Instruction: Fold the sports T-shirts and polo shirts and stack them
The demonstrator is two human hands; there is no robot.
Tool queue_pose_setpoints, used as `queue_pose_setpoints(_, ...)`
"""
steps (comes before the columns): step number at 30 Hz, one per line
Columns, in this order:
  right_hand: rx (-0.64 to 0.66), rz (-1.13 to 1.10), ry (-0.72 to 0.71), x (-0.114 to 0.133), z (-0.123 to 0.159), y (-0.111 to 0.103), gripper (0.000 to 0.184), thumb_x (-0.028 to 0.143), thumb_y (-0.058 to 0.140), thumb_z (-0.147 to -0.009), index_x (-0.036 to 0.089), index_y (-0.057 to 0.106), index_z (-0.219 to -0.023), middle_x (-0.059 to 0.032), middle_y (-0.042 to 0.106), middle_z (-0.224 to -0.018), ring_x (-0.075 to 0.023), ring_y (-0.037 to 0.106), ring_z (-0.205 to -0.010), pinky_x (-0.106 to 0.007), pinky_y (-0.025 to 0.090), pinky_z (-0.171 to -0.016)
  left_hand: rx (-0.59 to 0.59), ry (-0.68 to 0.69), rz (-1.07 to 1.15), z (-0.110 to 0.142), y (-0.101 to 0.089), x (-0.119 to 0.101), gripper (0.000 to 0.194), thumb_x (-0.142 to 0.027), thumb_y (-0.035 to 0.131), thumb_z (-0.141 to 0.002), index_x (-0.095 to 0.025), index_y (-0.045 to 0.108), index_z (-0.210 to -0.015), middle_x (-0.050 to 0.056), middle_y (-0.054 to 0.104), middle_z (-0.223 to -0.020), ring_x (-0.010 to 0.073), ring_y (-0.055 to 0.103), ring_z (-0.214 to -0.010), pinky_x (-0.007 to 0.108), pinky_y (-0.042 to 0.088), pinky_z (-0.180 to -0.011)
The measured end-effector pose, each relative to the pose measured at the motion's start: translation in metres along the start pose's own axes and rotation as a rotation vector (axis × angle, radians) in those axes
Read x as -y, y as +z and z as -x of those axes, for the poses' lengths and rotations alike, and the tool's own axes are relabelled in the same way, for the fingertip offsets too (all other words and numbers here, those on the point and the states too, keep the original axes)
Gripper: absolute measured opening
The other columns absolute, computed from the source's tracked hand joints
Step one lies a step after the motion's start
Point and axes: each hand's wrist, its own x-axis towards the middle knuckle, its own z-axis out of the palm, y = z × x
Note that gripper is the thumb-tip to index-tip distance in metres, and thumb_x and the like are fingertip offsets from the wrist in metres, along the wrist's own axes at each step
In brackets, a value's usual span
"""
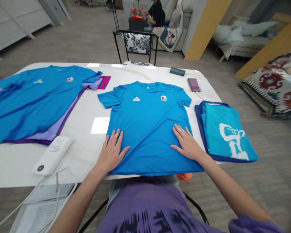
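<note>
A blue T-shirt (147, 123) lies spread out front side up on the white table, its collar toward the far side and its hem at the near edge. My left hand (112, 150) rests flat on the shirt's lower left side, fingers stretched out. On the lower right side lies my right hand (186, 142), also flat with spread fingers. Soft diagonal creases run across the cloth between the two hands. Neither hand grips anything.
More shirts, a blue one (36, 100) on top, cover the table's left. Folded shirts (223, 126) lie at right. A white device (53, 155) with cables, a dark case (177, 71) and a phone (194, 84) are on the table (82, 161). A chair (137, 43) and a seated person (157, 14) are beyond.
</note>
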Motion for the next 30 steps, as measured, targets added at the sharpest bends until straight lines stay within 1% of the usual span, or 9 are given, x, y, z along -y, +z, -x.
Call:
queue_pose_setpoints(3, 0.028, 0.004, -0.036, 0.004, 0.031, -0.002, 0.098, 0.068, 0.049, -0.118, 0.033, -0.005, -0.191, -0.0082, 0.015, -0.195, -0.0341, 0.024, -0.181, -0.069, 0.022, -0.148, 0.016, -0.008, 0.020, 0.024, -0.009, 0.002, 0.088, -0.063, 0.042, -0.120, -0.019, 0.014, -0.190, 0.016, 0.021, -0.195, 0.0382, 0.019, -0.182, 0.065, 0.021, -0.148)
queue_pose_setpoints(9, 0.069, -0.028, -0.051, 0.011, 0.075, -0.010, 0.107, 0.070, 0.058, -0.114, 0.030, -0.003, -0.192, -0.0107, 0.016, -0.195, -0.0381, 0.026, -0.180, -0.070, 0.021, -0.148, 0.112, 0.008, 0.051, 0.055, -0.029, 0.017, 0.082, -0.063, 0.042, -0.120, -0.025, 0.020, -0.189, 0.012, 0.021, -0.196, 0.0374, 0.020, -0.182, 0.065, 0.023, -0.147)
queue_pose_setpoints(13, 0.118, -0.038, -0.077, 0.006, 0.092, -0.007, 0.107, 0.073, 0.062, -0.111, 0.033, 0.003, -0.192, -0.0107, 0.018, -0.195, -0.0410, 0.029, -0.179, -0.073, 0.025, -0.145, 0.120, -0.004, 0.010, 0.054, -0.032, 0.030, 0.082, -0.065, 0.040, -0.119, -0.025, 0.023, -0.189, 0.012, 0.023, -0.195, 0.0374, 0.019, -0.183, 0.070, 0.007, -0.148)
queue_pose_setpoints(16, 0.127, -0.065, -0.088, 0.006, 0.086, -0.019, 0.116, 0.078, 0.067, -0.107, 0.032, 0.003, -0.192, -0.0120, 0.018, -0.195, -0.0427, 0.029, -0.178, -0.073, 0.026, -0.145, 0.120, 0.004, 0.015, 0.035, -0.042, 0.038, 0.082, -0.069, 0.046, -0.116, -0.025, 0.038, -0.184, 0.015, 0.036, -0.190, 0.0392, 0.031, -0.178, 0.070, 0.003, -0.147)
queue_pose_setpoints(19, 0.060, -0.112, -0.043, 0.009, 0.053, -0.040, 0.112, 0.076, 0.063, -0.109, 0.031, 0.003, -0.192, -0.0111, 0.022, -0.194, -0.0399, 0.030, -0.179, -0.068, 0.025, -0.148, 0.034, -0.026, 0.061, -0.006, -0.056, 0.042, 0.074, -0.071, 0.050, -0.114, -0.026, 0.056, -0.172, 0.016, 0.056, -0.177, 0.0372, 0.050, -0.167, 0.065, 0.009, -0.147)
queue_pose_setpoints(22, -0.024, -0.157, 0.061, -0.003, -0.015, -0.053, 0.094, 0.072, 0.048, -0.116, 0.030, 0.012, -0.192, -0.0093, 0.029, -0.192, -0.0357, 0.030, -0.179, -0.063, 0.023, -0.149, -0.071, -0.046, 0.140, -0.079, -0.061, 0.045, 0.072, -0.066, 0.043, -0.117, -0.023, 0.054, -0.174, 0.015, 0.056, -0.177, 0.0348, 0.047, -0.168, 0.058, 0.024, -0.145)
queue_pose_setpoints(24, -0.052, -0.181, 0.151, -0.026, -0.075, -0.053, 0.087, 0.073, 0.039, -0.117, 0.025, 0.025, -0.189, -0.0112, 0.035, -0.190, -0.0358, 0.033, -0.178, -0.064, 0.021, -0.149, -0.067, -0.071, 0.172, -0.139, -0.055, 0.050, 0.078, -0.066, 0.040, -0.117, -0.019, 0.045, -0.180, 0.016, 0.044, -0.186, 0.0365, 0.037, -0.174, 0.057, 0.029, -0.143)
queue_pose_setpoints(27, -0.089, -0.192, 0.340, -0.072, -0.166, -0.042, 0.083, 0.071, 0.029, -0.118, 0.019, 0.043, -0.182, -0.0151, 0.044, -0.185, -0.0372, 0.038, -0.175, -0.067, 0.022, -0.147, -0.031, -0.208, 0.171, -0.228, -0.041, 0.068, 0.082, -0.065, 0.034, -0.117, -0.018, 0.037, -0.184, 0.016, 0.032, -0.192, 0.0392, 0.027, -0.178, 0.064, 0.022, -0.145)
queue_pose_setpoints(30, -0.092, -0.166, 0.500, -0.118, -0.235, -0.028, 0.083, 0.069, 0.027, -0.118, 0.019, 0.044, -0.182, -0.0153, 0.041, -0.187, -0.0378, 0.036, -0.176, -0.070, 0.022, -0.145, 0.046, -0.334, 0.170, -0.298, -0.027, 0.092, 0.084, -0.069, 0.025, -0.116, -0.023, 0.035, -0.186, 0.012, 0.026, -0.195, 0.0404, 0.019, -0.181, 0.073, 0.015, -0.145)
